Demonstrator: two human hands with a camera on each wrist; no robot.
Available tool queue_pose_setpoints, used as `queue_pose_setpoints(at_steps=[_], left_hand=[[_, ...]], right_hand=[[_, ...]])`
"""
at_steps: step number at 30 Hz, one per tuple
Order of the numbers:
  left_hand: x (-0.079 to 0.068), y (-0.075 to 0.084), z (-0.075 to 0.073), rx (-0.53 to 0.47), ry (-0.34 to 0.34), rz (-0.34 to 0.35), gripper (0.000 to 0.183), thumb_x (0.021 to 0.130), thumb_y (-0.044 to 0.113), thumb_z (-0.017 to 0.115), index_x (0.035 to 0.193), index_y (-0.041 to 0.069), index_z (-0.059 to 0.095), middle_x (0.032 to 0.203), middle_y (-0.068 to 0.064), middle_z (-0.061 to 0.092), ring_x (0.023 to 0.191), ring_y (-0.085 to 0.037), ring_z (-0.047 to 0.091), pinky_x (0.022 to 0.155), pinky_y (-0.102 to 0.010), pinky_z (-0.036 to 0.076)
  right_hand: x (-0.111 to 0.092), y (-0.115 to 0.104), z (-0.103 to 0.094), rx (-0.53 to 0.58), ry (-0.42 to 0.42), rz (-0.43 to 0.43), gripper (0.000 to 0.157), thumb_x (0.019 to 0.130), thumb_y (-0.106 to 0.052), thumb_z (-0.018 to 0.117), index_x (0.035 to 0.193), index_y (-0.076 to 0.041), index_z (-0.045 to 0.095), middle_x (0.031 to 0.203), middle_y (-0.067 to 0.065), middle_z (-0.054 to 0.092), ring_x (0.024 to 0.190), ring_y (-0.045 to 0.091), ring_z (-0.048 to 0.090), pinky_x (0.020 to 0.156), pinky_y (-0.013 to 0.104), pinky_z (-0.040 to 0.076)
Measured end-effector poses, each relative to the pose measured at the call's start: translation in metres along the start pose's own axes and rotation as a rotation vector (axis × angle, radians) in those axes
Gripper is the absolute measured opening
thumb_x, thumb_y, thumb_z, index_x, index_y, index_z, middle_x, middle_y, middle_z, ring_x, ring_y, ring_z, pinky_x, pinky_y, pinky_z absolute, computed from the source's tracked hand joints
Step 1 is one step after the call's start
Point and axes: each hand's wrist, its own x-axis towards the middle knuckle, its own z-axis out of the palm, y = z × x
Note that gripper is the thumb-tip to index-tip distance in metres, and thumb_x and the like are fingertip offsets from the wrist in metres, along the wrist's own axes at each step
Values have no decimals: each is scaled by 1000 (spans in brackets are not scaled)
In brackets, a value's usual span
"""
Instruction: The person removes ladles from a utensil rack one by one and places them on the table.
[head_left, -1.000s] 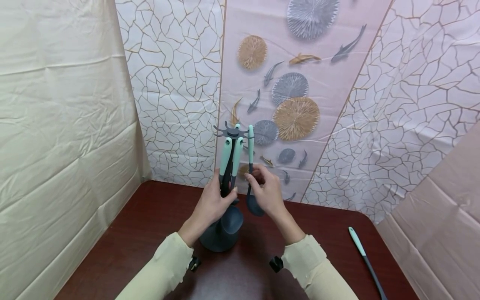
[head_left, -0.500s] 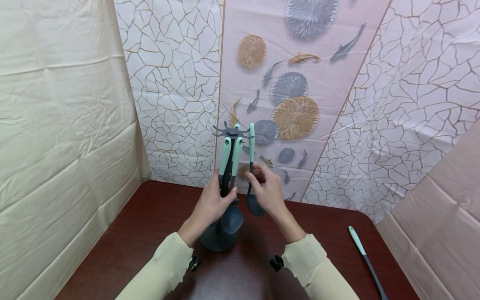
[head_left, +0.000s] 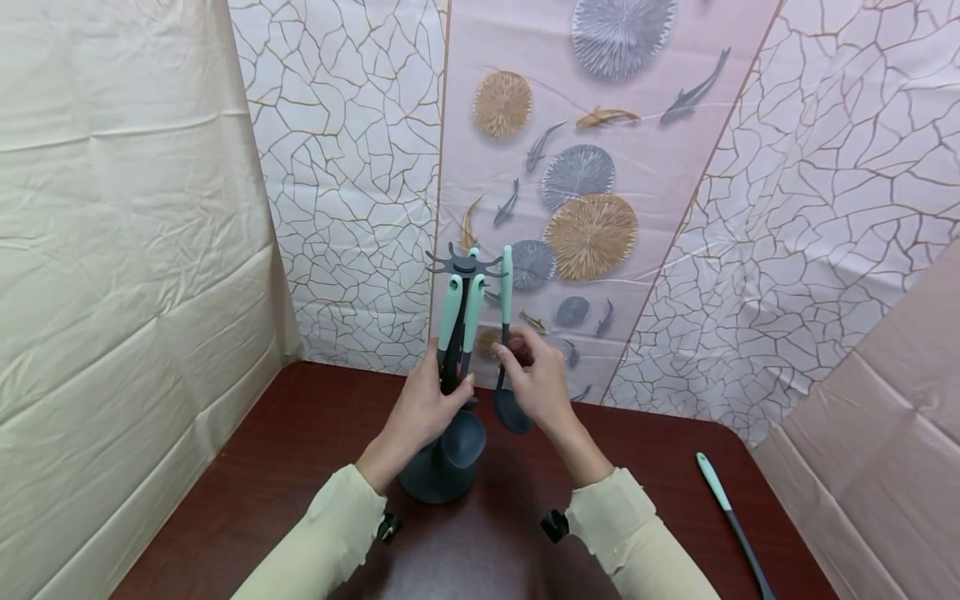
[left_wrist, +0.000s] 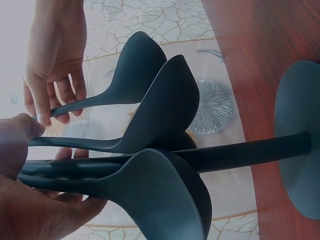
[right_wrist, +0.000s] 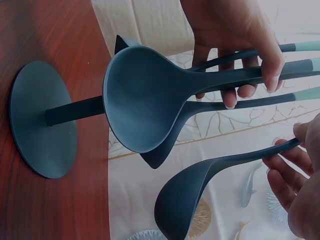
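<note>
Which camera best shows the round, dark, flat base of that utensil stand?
The right wrist view: the round, dark, flat base shows whole there, uncovered except where the dark, tubular post meets it. The left wrist view cuts it off at the picture's edge. The head view shows it small, partly behind a dark utensil bowl.

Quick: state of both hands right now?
Left hand: closed, holding the utensil stand together with utensil handles.
Right hand: closed, pinching one ladle.
</note>
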Motion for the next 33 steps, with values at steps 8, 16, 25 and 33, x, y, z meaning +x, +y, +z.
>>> queue_pose_setpoints(at_steps=[8, 16, 25, 33], left_hand=[[0, 0, 0, 6, 2, 8, 54, 100, 26, 72, 143, 13, 41, 96, -2, 64, 88, -19, 70, 87, -51, 58], [0, 1, 0, 3, 2, -1, 57, 100, 27, 73, 145, 13, 41, 96, -1, 64, 88, -19, 70, 89, -50, 58], [-1, 1, 0, 0, 4, 0, 56, 99, 27, 72, 144, 14, 41, 96, -2, 64, 87, -20, 69, 87, -51, 58], [-1, 1, 0, -12, -1, -6, 53, 100, 27, 72, 141, 15, 42, 96, -2, 63, 86, -19, 69, 87, -49, 57]], right_hand=[[0, 1, 0, -2, 5, 3, 12, 103, -18, 72, 114, -12, 73, 88, 1, 75, 73, 13, 71, 66, 31, 57], [-1, 1, -2, -11, 8, 18, 12, 103, -20, 73, 113, -13, 74, 86, 1, 74, 72, 14, 69, 65, 31, 56], [1, 3, -4, 0, 17, 13, 16, 103, -23, 73, 114, -12, 73, 87, 1, 75, 73, 14, 71, 68, 31, 57], [2, 2, -7, -4, 12, 3, 16, 103, -24, 74, 112, -11, 73, 85, 3, 75, 71, 16, 70, 65, 32, 54]])
